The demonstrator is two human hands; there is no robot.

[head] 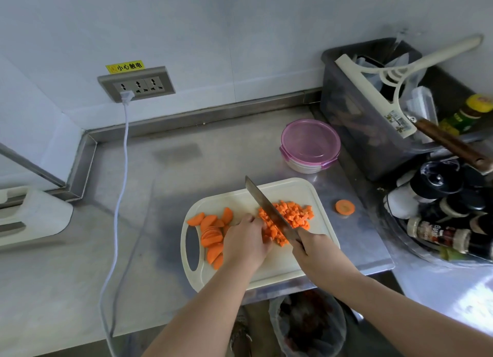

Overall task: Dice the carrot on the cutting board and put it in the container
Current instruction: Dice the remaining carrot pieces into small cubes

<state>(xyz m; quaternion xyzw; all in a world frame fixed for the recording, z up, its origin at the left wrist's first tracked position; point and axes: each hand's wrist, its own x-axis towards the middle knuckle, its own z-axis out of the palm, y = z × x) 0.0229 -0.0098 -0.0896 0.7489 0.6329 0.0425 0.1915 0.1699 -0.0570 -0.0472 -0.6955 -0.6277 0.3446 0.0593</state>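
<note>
A cream cutting board (pixel 301 260) lies on the steel counter. Diced carrot (pixel 293 214) is heaped on its right half, and carrot slices (pixel 212 234) lie on its left half. My right hand (pixel 313 252) grips the handle of a long knife (pixel 266 208) whose blade slants across the dice. My left hand (pixel 246 240) is curled over carrot pieces just left of the blade. The round container with a pink lid (pixel 310 144) stands behind the board, lid on. One carrot round (pixel 345 206) lies on the counter to the right of the board.
A dark bin (pixel 354 121) with a cream squeegee and utensils stands at the back right. A rack of spice bottles (pixel 437 210) sits right of the board. A white cable (pixel 117 210) runs down from the wall socket (pixel 136 84). A waste bin (pixel 306 324) is below the counter edge.
</note>
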